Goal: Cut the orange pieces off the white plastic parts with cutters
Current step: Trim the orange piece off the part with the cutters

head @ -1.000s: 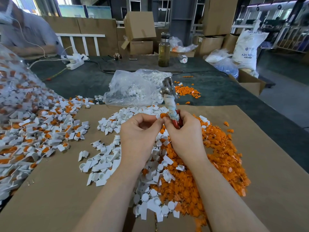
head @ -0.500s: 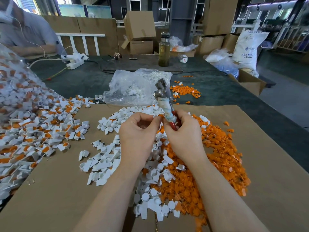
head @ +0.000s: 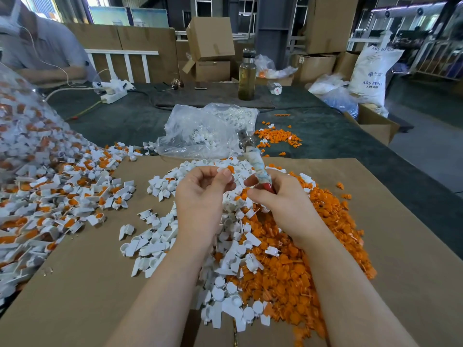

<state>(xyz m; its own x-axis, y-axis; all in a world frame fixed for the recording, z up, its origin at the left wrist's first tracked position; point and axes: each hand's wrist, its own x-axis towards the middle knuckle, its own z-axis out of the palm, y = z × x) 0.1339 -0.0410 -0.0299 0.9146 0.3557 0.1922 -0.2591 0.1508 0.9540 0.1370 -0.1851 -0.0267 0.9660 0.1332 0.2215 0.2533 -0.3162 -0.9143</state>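
While gripping cutters (head: pixel 255 161), hands apart.

We see a factory workshop: stacked brown cardboard boxes (head: pixel 211 38), a white printed resin sack (head: pixel 372 71), steel pillar (head: pixel 269 21).

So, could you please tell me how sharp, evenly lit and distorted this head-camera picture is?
Head view: wide-angle bending bows the cardboard sheet edges and stretches the forearms; light is soft and even, with faint shadows; the left hand and right hand are fairly sharp, the cutters slightly soft, the clear bag at the left edge smeared.
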